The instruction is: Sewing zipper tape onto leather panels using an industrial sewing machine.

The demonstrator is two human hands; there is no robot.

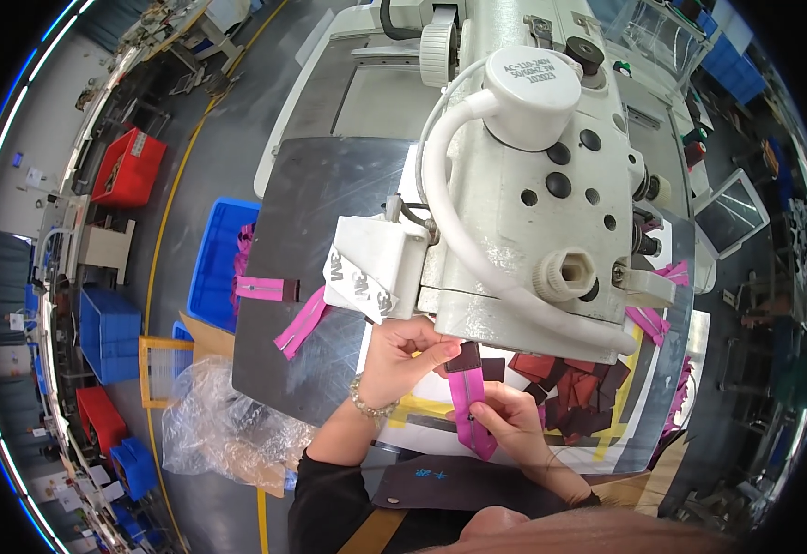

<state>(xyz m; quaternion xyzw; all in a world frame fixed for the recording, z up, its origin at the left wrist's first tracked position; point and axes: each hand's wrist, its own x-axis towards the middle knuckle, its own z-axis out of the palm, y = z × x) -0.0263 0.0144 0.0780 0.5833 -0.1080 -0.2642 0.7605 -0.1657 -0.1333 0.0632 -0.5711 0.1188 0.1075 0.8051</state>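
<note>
A pink zipper strip [471, 406] with a dark brown patch [463, 358] at its far end lies on the sewing table, just under the head of a white sewing machine [533, 175]. My left hand [403, 355] pinches the patch end against the strip, a bead bracelet on its wrist. My right hand [512, 417] holds the strip's near part between thumb and fingers. A heap of dark brown and red patches [574, 392] lies right of my hands.
Two finished pink strips [300, 323] lie on the grey table plate [302, 212] at left. More pink strips [651, 319] sit at right. A blue bin [214, 268], clear plastic bag [218, 420] and red crates [129, 166] stand on the floor.
</note>
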